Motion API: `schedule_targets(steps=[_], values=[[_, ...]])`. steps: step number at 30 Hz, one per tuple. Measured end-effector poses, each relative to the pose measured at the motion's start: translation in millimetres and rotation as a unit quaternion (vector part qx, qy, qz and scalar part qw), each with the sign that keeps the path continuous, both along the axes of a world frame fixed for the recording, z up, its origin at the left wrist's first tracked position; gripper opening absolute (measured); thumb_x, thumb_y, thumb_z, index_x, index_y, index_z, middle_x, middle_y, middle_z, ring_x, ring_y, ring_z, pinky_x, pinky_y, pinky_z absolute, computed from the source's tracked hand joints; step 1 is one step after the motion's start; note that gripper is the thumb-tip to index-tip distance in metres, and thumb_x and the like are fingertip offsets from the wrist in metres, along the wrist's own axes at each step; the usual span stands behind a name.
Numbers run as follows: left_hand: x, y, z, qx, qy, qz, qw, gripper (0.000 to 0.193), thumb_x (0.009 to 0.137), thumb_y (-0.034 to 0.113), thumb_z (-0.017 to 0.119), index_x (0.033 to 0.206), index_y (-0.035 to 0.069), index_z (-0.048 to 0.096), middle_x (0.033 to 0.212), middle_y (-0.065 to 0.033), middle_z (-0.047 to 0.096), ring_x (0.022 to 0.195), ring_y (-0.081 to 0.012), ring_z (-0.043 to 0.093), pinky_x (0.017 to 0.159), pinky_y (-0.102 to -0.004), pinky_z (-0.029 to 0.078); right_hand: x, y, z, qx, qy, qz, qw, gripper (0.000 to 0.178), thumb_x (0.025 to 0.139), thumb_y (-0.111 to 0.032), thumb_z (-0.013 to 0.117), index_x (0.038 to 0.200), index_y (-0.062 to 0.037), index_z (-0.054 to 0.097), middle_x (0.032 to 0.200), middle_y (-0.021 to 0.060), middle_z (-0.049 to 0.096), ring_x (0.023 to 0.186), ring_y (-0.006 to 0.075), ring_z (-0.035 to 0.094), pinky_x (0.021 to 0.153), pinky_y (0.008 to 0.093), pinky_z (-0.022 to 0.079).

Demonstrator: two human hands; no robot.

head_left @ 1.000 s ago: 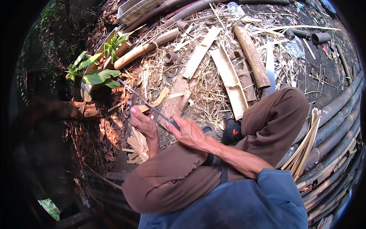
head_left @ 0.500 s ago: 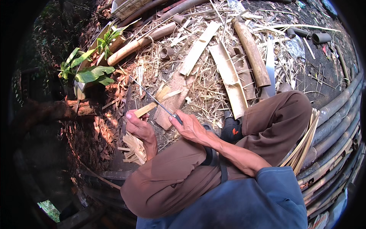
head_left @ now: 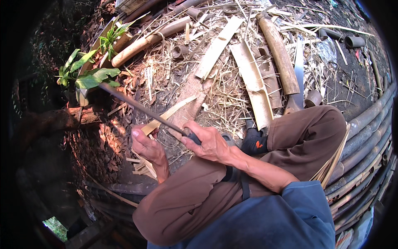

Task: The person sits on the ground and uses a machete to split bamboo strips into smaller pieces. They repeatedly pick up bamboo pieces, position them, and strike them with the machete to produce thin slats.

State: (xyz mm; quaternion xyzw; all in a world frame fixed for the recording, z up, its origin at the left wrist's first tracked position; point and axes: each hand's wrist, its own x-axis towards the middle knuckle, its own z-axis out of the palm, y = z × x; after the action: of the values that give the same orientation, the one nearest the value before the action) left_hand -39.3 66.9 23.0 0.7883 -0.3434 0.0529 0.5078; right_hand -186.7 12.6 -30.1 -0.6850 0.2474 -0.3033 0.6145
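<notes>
My right hand (head_left: 210, 143) is closed round the dark handle of a long knife (head_left: 139, 108), whose blade points up and left and is slightly blurred. In my left hand (head_left: 148, 146) a pale split bamboo strip (head_left: 176, 106) is pinched near its lower end, the other end reaching up and right. The blade crosses over the strip just beyond my left fingers; whether it touches cannot be told. Below my left wrist lies a small pile of short bamboo strips (head_left: 145, 167). Under the strip's far end is a flat wooden board (head_left: 191, 110).
Split bamboo halves (head_left: 253, 81) and a whole bamboo pole (head_left: 278, 54) lie ahead, beside a saw (head_left: 299, 68). Shavings (head_left: 219, 93) litter the ground. Bamboo poles (head_left: 365, 143) are stacked at right. A leafy plant (head_left: 93, 79) stands at left, above a log (head_left: 62, 120).
The knife has turned its flat side more into view, and its tip has swung left toward the plant. The strip's sliver end now shows as one curved piece. My left hand moved slightly left.
</notes>
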Motion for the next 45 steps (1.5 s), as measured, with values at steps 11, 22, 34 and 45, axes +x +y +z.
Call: schedule_targets(steps=[11,22,34,45], values=[[-5,7,-6,0.055,-0.150,0.009,0.987,0.049,0.106,0.034,0.029,0.083,-0.001,0.056,0.070,-0.0092,0.059,0.060,-0.0152,0.054,0.056,-0.0262,0.044,7,15,-24,-0.067,0.000,0.012,0.998,0.029,0.095,-0.030,0.060,0.106,-0.0041,0.053,0.057,0.0181,0.054,0.055,0.0400,0.059,0.047,0.0441,0.045],[-14,11,-7,0.002,0.042,0.006,0.999,0.046,0.105,0.032,0.032,0.083,-0.002,0.055,0.068,-0.0086,0.059,0.057,-0.0152,0.053,0.049,-0.0261,0.041,16,7,-73,-0.011,0.159,0.006,0.987,0.025,0.094,-0.028,0.061,0.100,-0.0052,0.052,0.061,0.0169,0.059,0.051,0.0314,0.061,0.047,0.0432,0.045],[7,8,-10,-0.027,0.065,0.014,0.997,0.048,0.106,0.030,0.030,0.080,-0.002,0.055,0.068,-0.0093,0.059,0.055,-0.0134,0.052,0.048,-0.0260,0.040,19,6,-65,0.054,0.146,0.004,0.988,0.026,0.094,-0.028,0.061,0.094,-0.0042,0.051,0.061,0.0165,0.058,0.053,0.0382,0.060,0.048,0.0439,0.046],[16,16,-11,-0.046,0.095,0.044,0.993,0.049,0.104,0.037,0.033,0.083,-0.002,0.055,0.067,-0.0100,0.060,0.057,-0.0152,0.054,0.052,-0.0253,0.041,24,6,-70,0.081,0.145,0.016,0.986,0.032,0.094,-0.034,0.058,0.093,-0.0030,0.049,0.058,0.0214,0.056,0.053,0.0420,0.058,0.048,0.0485,0.042]])
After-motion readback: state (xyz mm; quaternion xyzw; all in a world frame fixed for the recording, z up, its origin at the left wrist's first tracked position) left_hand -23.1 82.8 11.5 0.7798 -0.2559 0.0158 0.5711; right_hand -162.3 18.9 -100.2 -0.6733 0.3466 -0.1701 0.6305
